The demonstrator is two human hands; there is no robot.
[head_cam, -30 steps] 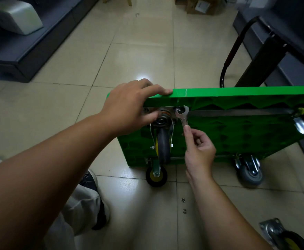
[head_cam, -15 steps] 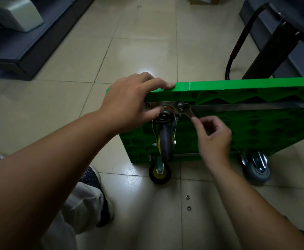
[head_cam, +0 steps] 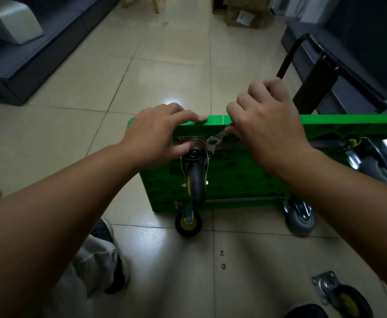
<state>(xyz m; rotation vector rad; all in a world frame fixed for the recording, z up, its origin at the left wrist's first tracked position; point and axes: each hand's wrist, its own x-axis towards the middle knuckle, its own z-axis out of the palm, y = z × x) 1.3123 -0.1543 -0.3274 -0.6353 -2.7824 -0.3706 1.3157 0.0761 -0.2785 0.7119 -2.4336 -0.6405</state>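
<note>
The wrench [head_cam: 219, 136] has swung a good part of a turn. 1 second ago its handle hung down from the plate of the caster [head_cam: 196, 177], and now it points up and to the right, past the top edge of the green cart [head_cam: 245, 180]. The right hand [head_cam: 268, 125] has gone with it, from below the plate to above that edge, its fingers curled close around the handle. From here the turn runs against the clock, so I judge the fastening at the cart's upper left corner is being loosened, though I cannot exclude tightening. The stroke looks near its end, so the wrench probably needs a new bite soon.

The left hand [head_cam: 155, 134] has stayed in place – fingers over the top edge at that corner, thumb pressed on the caster plate, clamping the cart, which stands on its side on the floor.

The right hand covers nearly all of the handle, and the wrench head covers what it turns. 2 small rings [head_cam: 221, 252] lie on the floor – washers or nuts, I cannot tell. A loose caster [head_cam: 341, 294] is partly cut off at the bottom right
</note>
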